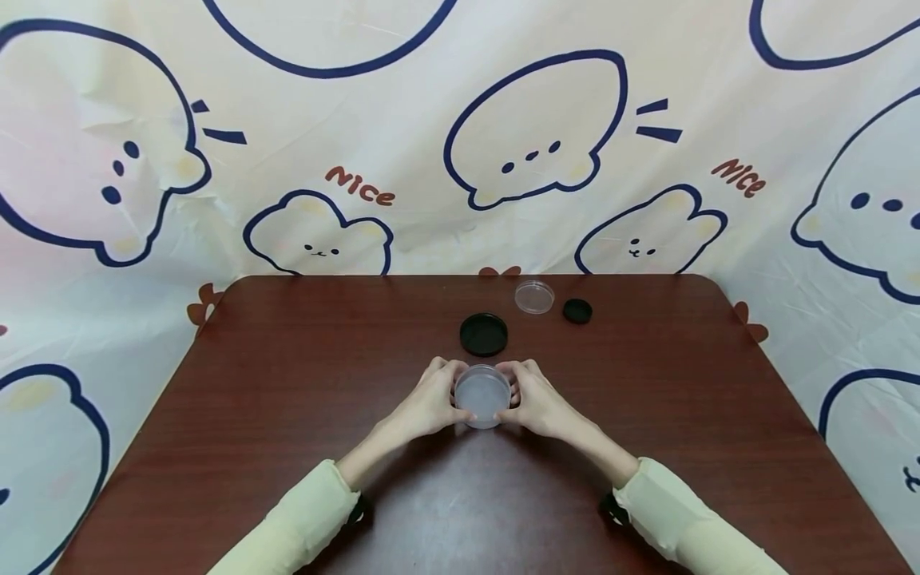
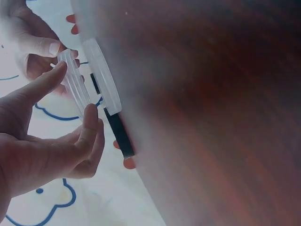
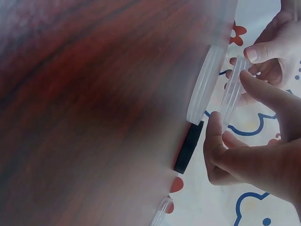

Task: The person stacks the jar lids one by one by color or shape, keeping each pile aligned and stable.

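My left hand (image 1: 434,398) and right hand (image 1: 533,399) hold a clear shallow petri dish part (image 2: 76,84) between them, one at each side. Thumbs and fingertips pinch its rim; whether it is the lid or the base I cannot tell. Both wrist views show it raised, with a gap beneath it. Below it a whitish petri dish (image 3: 205,89) rests on the table. From the head view the two overlap, so the lower one is mostly hidden. Just behind them lies a black round dish or lid (image 1: 484,335).
Farther back on the brown table (image 1: 287,351) are another clear round dish (image 1: 534,296) and a smaller black disc (image 1: 577,311). A cloth backdrop (image 1: 431,120) with cartoon drawings surrounds the table at the back and sides.
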`<state>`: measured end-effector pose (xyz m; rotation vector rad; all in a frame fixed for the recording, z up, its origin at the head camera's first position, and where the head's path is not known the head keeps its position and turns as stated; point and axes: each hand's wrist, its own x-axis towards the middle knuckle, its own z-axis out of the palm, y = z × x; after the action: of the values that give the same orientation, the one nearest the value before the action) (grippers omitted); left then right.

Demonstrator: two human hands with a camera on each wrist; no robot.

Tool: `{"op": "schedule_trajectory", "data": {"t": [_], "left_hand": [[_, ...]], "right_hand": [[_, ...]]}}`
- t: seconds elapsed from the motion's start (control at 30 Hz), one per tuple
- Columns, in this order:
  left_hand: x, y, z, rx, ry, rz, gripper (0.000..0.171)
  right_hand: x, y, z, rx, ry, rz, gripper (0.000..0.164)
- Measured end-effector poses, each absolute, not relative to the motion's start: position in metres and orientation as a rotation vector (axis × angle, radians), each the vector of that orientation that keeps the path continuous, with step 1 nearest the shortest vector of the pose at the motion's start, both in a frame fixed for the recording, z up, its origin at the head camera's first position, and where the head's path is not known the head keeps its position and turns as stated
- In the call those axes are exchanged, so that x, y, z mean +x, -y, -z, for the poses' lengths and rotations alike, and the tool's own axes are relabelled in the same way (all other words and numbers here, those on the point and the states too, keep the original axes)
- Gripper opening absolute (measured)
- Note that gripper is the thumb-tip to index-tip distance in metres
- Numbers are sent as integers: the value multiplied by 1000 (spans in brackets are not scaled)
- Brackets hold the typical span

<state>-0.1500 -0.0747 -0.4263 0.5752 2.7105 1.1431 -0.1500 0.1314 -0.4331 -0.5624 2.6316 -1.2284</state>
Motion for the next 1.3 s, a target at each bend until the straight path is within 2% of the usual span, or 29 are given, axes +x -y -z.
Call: {"op": "schedule_trajectory", "data": {"t": [0.63,1.3], "left_hand": [[-149,67,428,531,-2738,-1029,64],[-149,67,429,519,-2742,-995,64]], "right_hand": [[-149,-130,441,-497,-2636,1226,68],[-150,-130,442,-557,-2641,1161,66]]}}
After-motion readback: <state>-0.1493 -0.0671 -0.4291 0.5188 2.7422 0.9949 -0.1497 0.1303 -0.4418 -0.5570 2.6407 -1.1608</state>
